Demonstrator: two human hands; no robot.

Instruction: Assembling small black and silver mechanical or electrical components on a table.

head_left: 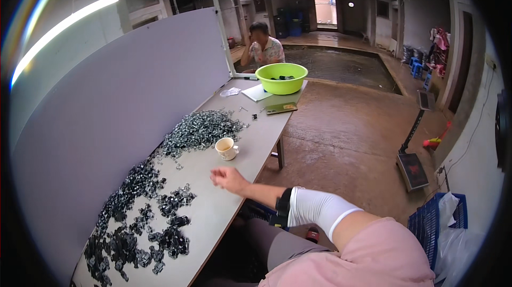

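Note:
My right hand (229, 180) hovers at the table's right edge, its fingers curled in; anything between them is too small to make out. Just beyond it stands a cream mug (226, 149) with a handle and a little printed pattern. Left of the hand lie heaps of small black plastic parts (141, 217), spread over the near table (202, 223). Farther along, a large heap of small greyish, see-through parts (200, 129) rests against the panel. My left hand is out of view.
A green basin (281, 80) holding black pieces stands at the table's far end, near a phone (281, 108) and white paper (257, 92). A tall panel (128, 84) borders the left side. Another person (264, 47) sits beyond. A platform scale (412, 171) and blue crate (425, 223) stand right.

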